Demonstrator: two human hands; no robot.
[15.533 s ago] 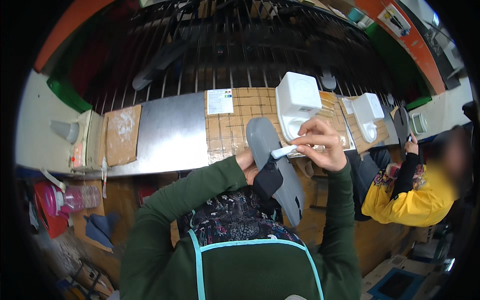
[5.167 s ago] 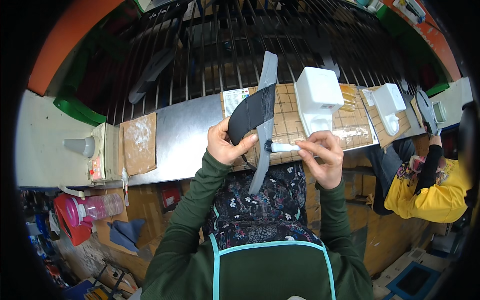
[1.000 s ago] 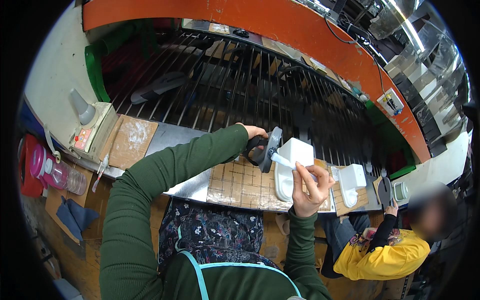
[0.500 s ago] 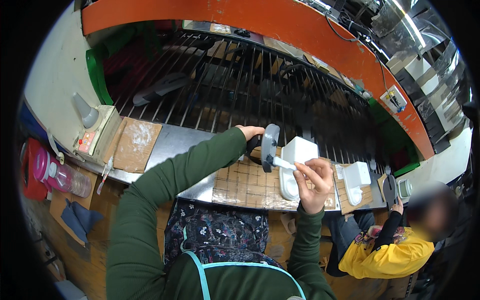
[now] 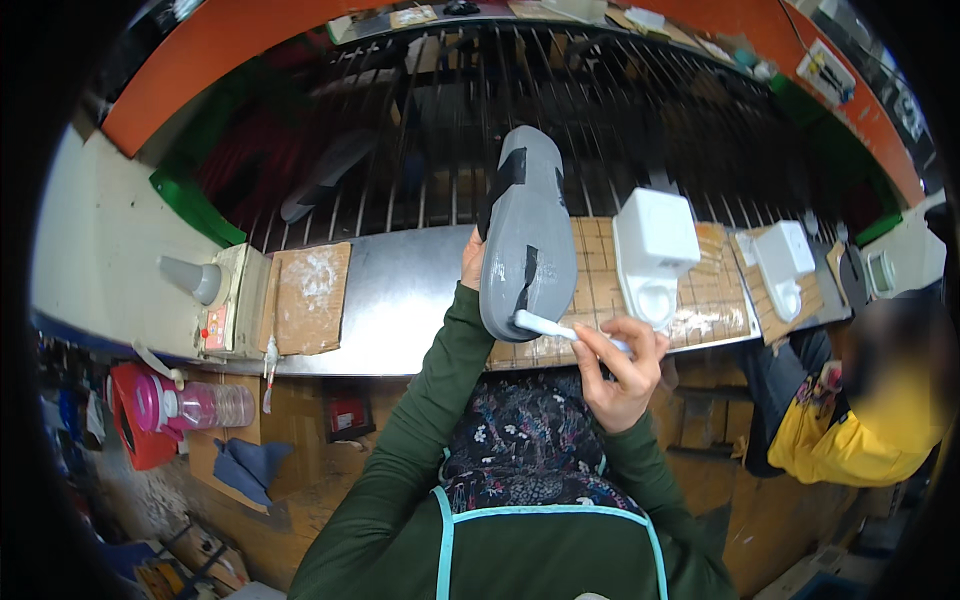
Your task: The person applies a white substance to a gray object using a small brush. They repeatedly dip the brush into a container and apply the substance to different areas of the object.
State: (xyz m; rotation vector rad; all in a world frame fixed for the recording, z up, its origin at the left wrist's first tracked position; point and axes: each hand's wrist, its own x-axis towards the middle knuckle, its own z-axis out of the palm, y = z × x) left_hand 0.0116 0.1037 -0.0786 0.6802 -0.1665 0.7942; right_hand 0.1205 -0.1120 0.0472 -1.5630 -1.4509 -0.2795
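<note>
A grey sandal sole (image 5: 530, 220) with black strap pieces stands out over the near edge of the bench, its broad face toward me. My left hand (image 5: 471, 262) grips it along its left edge, most of the fingers hidden behind it. Between the fingertips of my right hand (image 5: 625, 378) is a slim white brush (image 5: 548, 325). Its tip touches the near end of the sole, where a wet sheen shows. To the right, a white dispenser with a round cup (image 5: 655, 245) sits on the taped cardboard.
Beyond the bench runs a bar conveyor (image 5: 420, 140) carrying another grey sole (image 5: 325, 175). At left are a box with a grey nozzle (image 5: 225, 300) and a stained cardboard piece (image 5: 308, 290). A co-worker in yellow (image 5: 850, 435) sits at right, near a second white dispenser (image 5: 783, 260).
The sole has turned from edge-on to show its broad face. My left arm has drawn in closer, and the brush now rests at the sole's near end. The view has shifted.
</note>
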